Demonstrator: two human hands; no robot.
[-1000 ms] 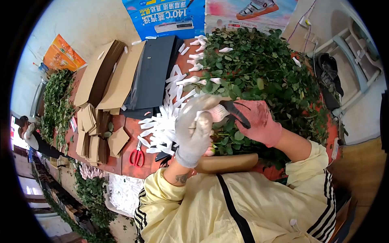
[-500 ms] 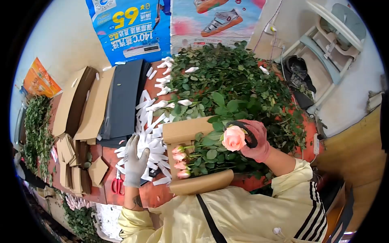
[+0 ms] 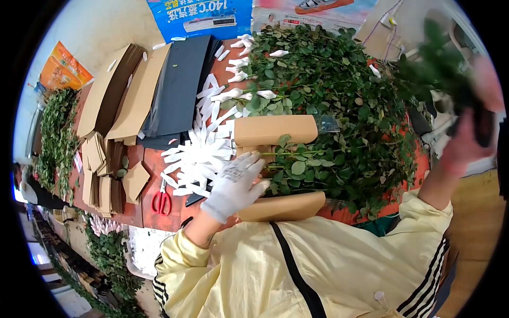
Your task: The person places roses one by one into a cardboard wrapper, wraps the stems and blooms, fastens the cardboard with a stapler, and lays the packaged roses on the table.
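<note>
My left hand (image 3: 236,183), in a whitish glove, rests with fingers stretched out over the left end of the brown cardboard wrapper (image 3: 275,130). It hides the rose heads there. Leafy rose stems (image 3: 318,161) run to the right from under the fingers, between the wrapper's two raised sides. Far out at the upper right, my right hand (image 3: 465,142), in a pink and black glove, is blurred by motion. Its fingers are closed on a rose, whose pink bloom (image 3: 488,85) and green leaves (image 3: 435,66) are smeared too.
White paper strips (image 3: 204,153) lie left of the wrapper, with red-handled scissors (image 3: 161,202) nearby. Cardboard sheets (image 3: 108,87) and dark sheets (image 3: 177,90) are stacked at the left. Behind the wrapper spreads a pile of roses (image 3: 328,74), some heads covered in white.
My right hand has swung the rose away to the upper right. My left hand has moved right, from the paper strips onto the rose heads in the wrapper. The view has shifted.
</note>
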